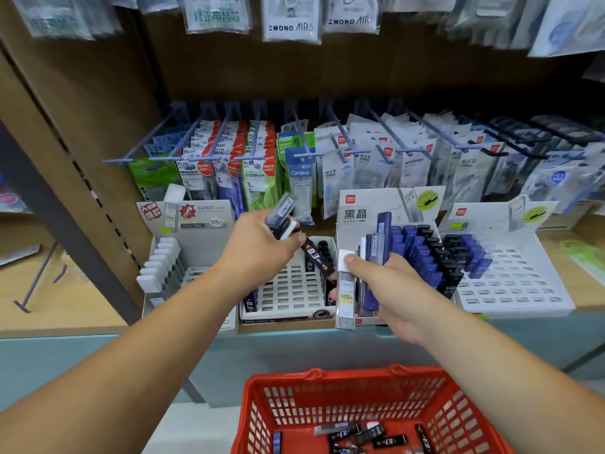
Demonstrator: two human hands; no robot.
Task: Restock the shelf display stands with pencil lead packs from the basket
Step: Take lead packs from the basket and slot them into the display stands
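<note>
Basket (pixel 353 376) has a few lead packs (pixel 389 441) in it. Above it, left hand (pixel 262 247) and right hand (pixel 393 290) each clutch a fanned bunch, probably sorting by stand (pixel 294 286).

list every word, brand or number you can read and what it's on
"MONO AIR5": top hanging pack
"MONO AIR": pack beside it
"Campus": blue hanging pack
"黑晶", "HB 0.5": display stand header
"100": clear lead pack in the right hand
"HB 0.5": black lead pack in that stand
Remaining print is too blurred or small to read.
</note>
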